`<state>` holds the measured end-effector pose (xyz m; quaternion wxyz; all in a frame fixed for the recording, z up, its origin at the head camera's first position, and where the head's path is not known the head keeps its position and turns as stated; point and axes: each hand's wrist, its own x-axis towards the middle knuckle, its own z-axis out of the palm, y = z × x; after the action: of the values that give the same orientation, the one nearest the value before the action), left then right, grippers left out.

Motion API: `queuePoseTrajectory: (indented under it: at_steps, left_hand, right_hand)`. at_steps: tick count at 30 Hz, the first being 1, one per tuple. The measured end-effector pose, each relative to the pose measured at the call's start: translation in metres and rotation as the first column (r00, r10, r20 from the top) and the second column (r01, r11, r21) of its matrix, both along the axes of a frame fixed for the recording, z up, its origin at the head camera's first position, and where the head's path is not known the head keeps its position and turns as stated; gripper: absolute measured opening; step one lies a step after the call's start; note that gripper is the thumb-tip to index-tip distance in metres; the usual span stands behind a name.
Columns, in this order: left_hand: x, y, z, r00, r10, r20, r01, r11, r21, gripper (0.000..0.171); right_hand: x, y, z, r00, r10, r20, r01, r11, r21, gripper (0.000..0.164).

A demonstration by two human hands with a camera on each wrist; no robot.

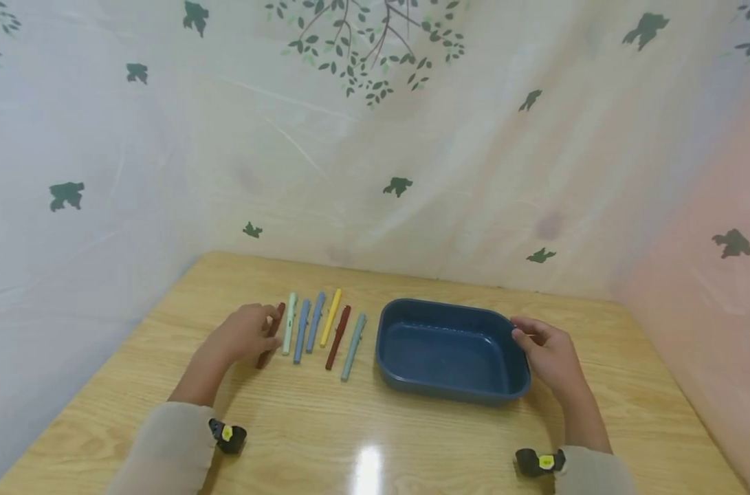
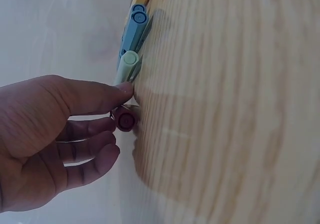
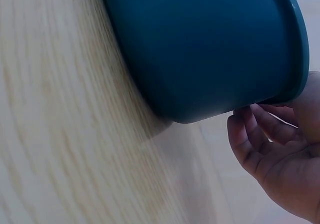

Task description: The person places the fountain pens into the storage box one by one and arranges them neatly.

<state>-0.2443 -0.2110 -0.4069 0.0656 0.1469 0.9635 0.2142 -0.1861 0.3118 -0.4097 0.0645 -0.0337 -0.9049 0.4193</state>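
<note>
My left hand (image 1: 245, 333) pinches a dark red pen (image 2: 126, 120) between thumb and fingers, at the left end of a row of pens. In the left wrist view the pen's round end faces the camera, close over the wood. Just beside it lies a pale green pen (image 1: 289, 326), near the thumb tip. Over on the right, my right hand (image 1: 557, 357) grips the right rim of a dark blue rectangular container (image 1: 451, 394), thumb over the edge and fingers against the outer wall. The container stands upright on the table, with nothing inside.
Further along the row lie two blue pens (image 1: 301, 333), a yellow pen (image 1: 331, 317), another dark red pen (image 1: 338, 337) and a grey-green pen (image 1: 353, 347), between left hand and container. The wooden table (image 1: 300, 426) meets a leaf-printed curtain (image 1: 325, 172) behind and at both sides.
</note>
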Motion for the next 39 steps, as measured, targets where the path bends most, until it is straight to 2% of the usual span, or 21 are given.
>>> queuePoseTrajectory:
  at_steps: [9,17,31,39]
  left_hand:
    - [0.002,0.001,0.001,0.999,0.031,0.009,-0.031,1.000,0.005,0.027]
    - [-0.001,0.001,0.000,0.999,0.043,0.018,-0.043,0.999,0.006,0.028]
    - [0.001,0.001,0.002,0.998,0.063,0.023,-0.063,0.998,0.016,0.024]
    - [-0.001,-0.001,0.005,0.996,0.082,0.017,-0.083,0.996,0.014,0.035]
  right_hand:
    - [0.000,-0.001,0.000,1.000,-0.001,-0.007,0.001,1.000,-0.002,0.043]
    - [0.001,0.003,-0.003,1.000,0.003,-0.009,-0.004,1.000,-0.018,0.045]
    - [0.005,0.010,0.002,0.996,0.020,0.088,-0.010,0.995,-0.102,0.053]
    - [0.003,0.011,0.000,0.993,0.017,0.116,-0.001,0.991,-0.131,0.055]
